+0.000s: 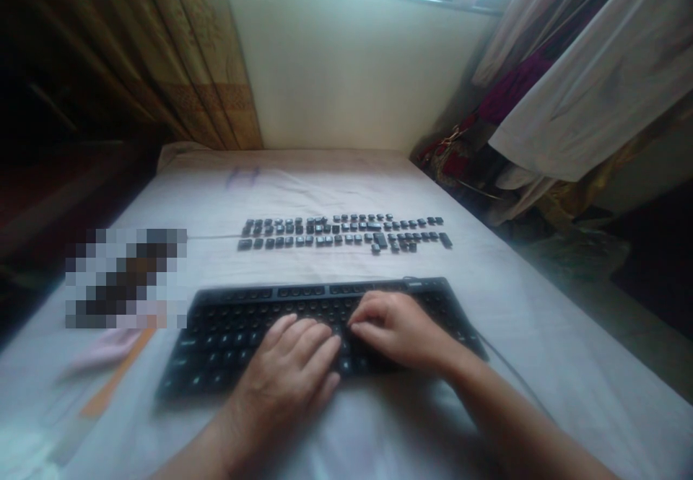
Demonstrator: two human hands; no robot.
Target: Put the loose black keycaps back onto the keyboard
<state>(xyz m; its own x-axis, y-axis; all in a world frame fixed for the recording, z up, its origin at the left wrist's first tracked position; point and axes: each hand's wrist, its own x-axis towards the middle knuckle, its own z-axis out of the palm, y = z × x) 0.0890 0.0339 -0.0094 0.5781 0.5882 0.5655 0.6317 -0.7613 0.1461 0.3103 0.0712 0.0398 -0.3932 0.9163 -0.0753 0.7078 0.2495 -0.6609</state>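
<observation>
A black keyboard (227,325) lies on a cloth-covered surface (520,299) in front of me. My left hand (292,368) rests flat on its lower middle, fingers stretched out over the keys. My right hand (398,328) lies on the keyboard just to the right, fingers curled and pressed down on the keys near the centre; whether it holds anything I cannot make out. Beyond the keyboard, several loose black keycaps (343,232) are laid out in rows on the cloth.
The keyboard's cable (514,372) runs off to the right across the cloth. A pink object (105,348) and an orange strip (116,379) lie at the left. Curtains (195,54) hang at back left, clothes (574,83) at the right, a wall (351,68) behind.
</observation>
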